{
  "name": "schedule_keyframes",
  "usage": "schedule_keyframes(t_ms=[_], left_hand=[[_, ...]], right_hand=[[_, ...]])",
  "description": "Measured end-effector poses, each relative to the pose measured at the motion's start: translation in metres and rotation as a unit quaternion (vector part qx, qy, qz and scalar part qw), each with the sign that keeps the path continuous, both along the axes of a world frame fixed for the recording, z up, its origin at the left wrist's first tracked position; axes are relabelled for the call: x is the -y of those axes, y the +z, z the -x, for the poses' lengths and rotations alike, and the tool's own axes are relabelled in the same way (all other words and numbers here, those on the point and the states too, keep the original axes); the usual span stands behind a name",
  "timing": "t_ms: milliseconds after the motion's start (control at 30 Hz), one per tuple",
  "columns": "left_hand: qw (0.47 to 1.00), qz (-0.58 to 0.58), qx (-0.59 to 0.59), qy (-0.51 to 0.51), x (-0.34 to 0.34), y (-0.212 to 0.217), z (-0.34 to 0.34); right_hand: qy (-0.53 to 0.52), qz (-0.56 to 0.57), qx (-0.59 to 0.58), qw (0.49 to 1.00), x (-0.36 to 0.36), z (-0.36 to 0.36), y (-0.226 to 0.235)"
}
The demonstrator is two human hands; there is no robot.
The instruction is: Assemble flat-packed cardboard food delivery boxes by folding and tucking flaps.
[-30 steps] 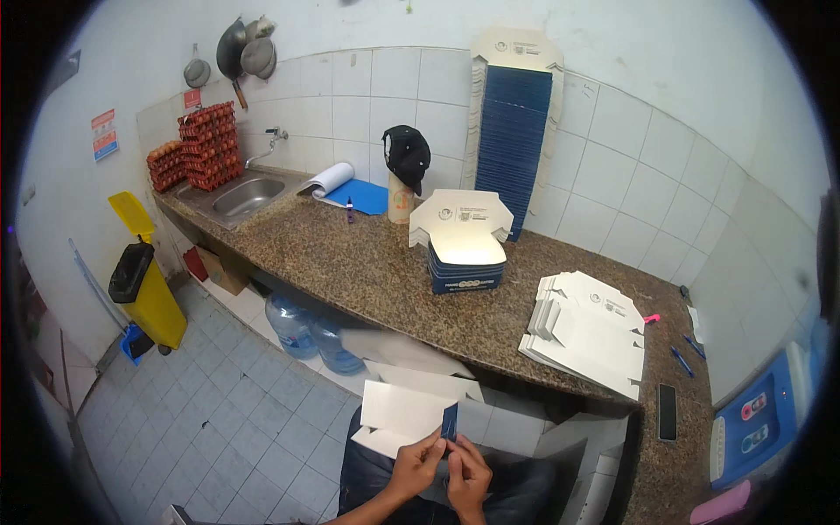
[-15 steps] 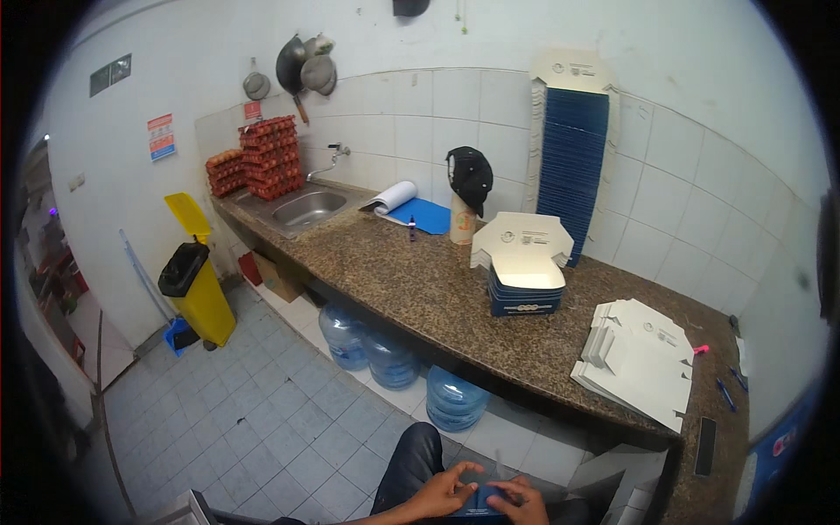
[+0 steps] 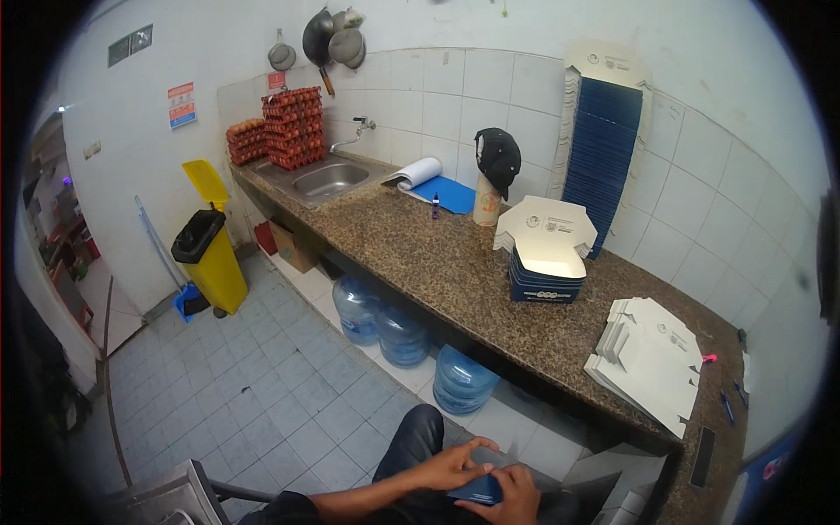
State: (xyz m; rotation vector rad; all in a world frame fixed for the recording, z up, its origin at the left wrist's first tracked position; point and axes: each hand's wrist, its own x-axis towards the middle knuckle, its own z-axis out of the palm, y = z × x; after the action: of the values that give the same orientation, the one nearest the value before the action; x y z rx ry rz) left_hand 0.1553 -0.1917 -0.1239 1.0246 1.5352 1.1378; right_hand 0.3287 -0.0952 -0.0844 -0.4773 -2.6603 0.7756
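Low over my lap, a dark blue cardboard box [image 3: 478, 492] is between my two hands, partly covered by the fingers. My left hand [image 3: 455, 466] grips its far left side, fingers bent over the upper edge. On the right side, my right hand [image 3: 518, 495] is closed around the box, thumb along the near face. Nearest on the counter lies a pile of flat, unfolded white box blanks [image 3: 647, 359]. Further back stands a stack of folded blue boxes with white lids [image 3: 547, 284]. A tall stack of blue and white box blanks [image 3: 604, 140] leans against the tiled wall.
The granite counter [image 3: 411, 254] carries red egg trays [image 3: 293, 127], a steel sink [image 3: 331, 179], a blue clipboard [image 3: 446, 195], a black cap [image 3: 498, 162] and a dark phone [image 3: 703, 457]. Large water bottles [image 3: 464, 381] stand beneath it. A yellow bin [image 3: 214, 271] stands at left.
The view has shifted, so the room appears moved right and slightly up. My hands have come closer around the box, with the right hand now wrapped over its side and more of the box showing.
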Motion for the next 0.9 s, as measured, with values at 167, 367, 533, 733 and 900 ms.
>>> schedule_keyframes(t_ms=[167,367,533,733,900], left_hand=[[0.910,-0.070,0.394,-0.106,0.033,-0.046,0.082],[0.990,-0.056,0.129,-0.031,0.029,-0.016,0.055],[0.966,-0.069,-0.160,-0.188,0.022,0.008,0.016],[0.951,0.138,0.205,-0.186,0.025,-0.019,-0.020],[0.934,0.159,0.257,-0.193,0.031,-0.045,-0.019]], right_hand=[[-0.166,0.280,-0.199,0.924,-0.044,-0.038,-0.068],[-0.384,0.226,-0.181,0.877,-0.019,-0.022,-0.113],[-0.120,0.011,-0.164,0.979,-0.040,-0.015,-0.048],[0.006,0.399,-0.276,0.874,-0.040,-0.021,-0.057],[0.222,0.328,0.069,0.916,-0.049,-0.024,-0.013]])
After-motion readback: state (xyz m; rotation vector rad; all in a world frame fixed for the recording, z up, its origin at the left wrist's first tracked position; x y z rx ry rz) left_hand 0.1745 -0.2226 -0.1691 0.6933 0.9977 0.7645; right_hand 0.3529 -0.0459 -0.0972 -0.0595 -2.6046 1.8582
